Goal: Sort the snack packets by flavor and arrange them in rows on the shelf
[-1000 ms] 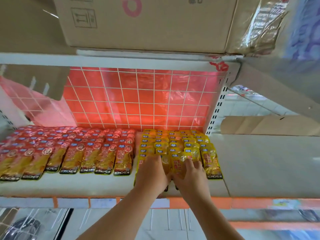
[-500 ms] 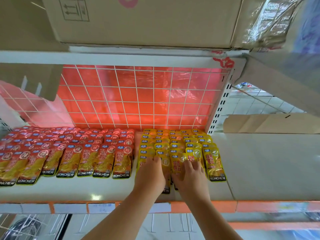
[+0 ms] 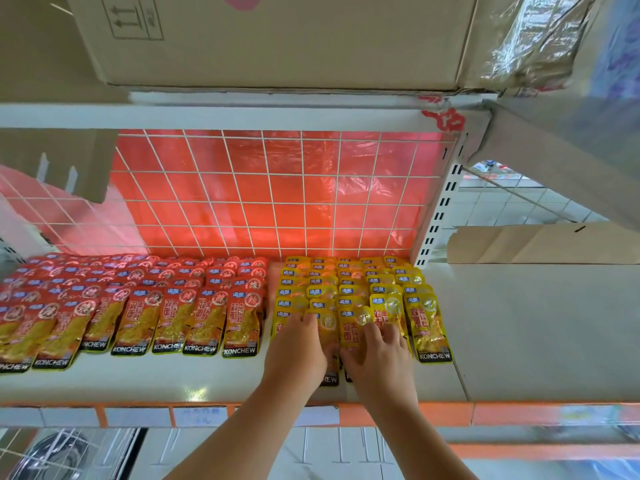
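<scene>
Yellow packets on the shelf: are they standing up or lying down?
Lying down. The yellow packets lie flat on the white shelf, overlapping in rows, printed fronts up.

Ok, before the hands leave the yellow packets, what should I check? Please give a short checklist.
1. Flavors apart, red packets left, yellow packets right: ok.
2. Yellow front row even: not ok, the packets under the hands stick out nearer the shelf edge.
3. Flat on the packets, left hand and right hand: ok.
4. Packets under the hands straight: cannot tell.
</scene>
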Demonstrator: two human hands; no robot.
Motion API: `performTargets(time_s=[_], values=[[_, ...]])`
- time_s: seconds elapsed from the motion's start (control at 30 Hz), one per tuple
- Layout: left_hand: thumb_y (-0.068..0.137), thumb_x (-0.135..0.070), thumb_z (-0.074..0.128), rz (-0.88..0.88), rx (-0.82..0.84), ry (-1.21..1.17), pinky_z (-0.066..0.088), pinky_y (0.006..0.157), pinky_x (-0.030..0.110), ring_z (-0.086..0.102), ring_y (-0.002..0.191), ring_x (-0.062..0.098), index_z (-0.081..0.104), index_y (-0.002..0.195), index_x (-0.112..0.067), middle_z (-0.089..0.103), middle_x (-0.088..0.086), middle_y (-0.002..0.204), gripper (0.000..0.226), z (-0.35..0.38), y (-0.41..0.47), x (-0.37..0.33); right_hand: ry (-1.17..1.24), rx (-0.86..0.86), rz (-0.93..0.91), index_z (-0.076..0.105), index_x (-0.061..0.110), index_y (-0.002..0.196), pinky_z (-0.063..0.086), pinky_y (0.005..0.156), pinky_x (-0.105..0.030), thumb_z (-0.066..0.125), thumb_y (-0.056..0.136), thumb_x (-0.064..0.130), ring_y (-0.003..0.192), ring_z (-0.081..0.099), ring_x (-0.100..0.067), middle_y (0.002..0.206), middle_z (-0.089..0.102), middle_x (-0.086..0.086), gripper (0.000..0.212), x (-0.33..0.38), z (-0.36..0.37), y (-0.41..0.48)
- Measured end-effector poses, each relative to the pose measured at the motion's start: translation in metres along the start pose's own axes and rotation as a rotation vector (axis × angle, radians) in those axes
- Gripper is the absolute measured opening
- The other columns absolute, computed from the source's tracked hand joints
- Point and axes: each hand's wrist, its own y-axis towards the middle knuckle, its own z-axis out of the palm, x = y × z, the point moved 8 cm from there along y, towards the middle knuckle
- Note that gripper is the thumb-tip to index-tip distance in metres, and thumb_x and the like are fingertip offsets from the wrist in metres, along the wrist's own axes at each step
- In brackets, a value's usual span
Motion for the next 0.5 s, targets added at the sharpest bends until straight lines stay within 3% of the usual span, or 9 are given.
performTargets(time_s=[0.17,0.3,0.5], values=[[0.095,-0.034,0.068,0.0,-0.005,-0.015,0.054,0.084,0.031,0.063,0.11,0.02,0.052,0.13,-0.021,0.055,-0.001,0.126,0.041,0.002,0.0,0.003,0.028,0.013,0.001,0.059,0.023,0.111,0.05,0.082,-0.041,0.068,0.081,0.058,0.098,0.053,-0.029,0.106,0.049,-0.002,0.047,-0.001,0.0,0.0],[0.097,-0.054,0.061,-0.001,-0.023,-0.026,0.048,0.078,0.029,0.063,0.106,0.02,0.053,0.124,-0.023,0.056,-0.003,0.12,0.042,0.0,-0.003,0.004,0.107,-0.001,0.016,0.06,0.02,0.104,0.05,0.075,-0.038,0.073,0.082,0.048,0.089,0.055,-0.031,0.099,0.044,0.0,0.038,-0.003,-0.004,-0.001],[0.097,-0.06,0.058,0.03,-0.057,-0.038,0.037,0.064,0.029,0.049,0.074,0.013,0.042,0.092,-0.028,0.044,-0.009,0.09,0.036,-0.014,-0.006,-0.002,0.182,-0.056,0.01,0.062,0.019,0.102,0.05,0.07,-0.038,0.078,0.083,0.04,0.086,0.057,-0.031,0.101,0.051,-0.002,0.032,-0.002,-0.019,0.003]])
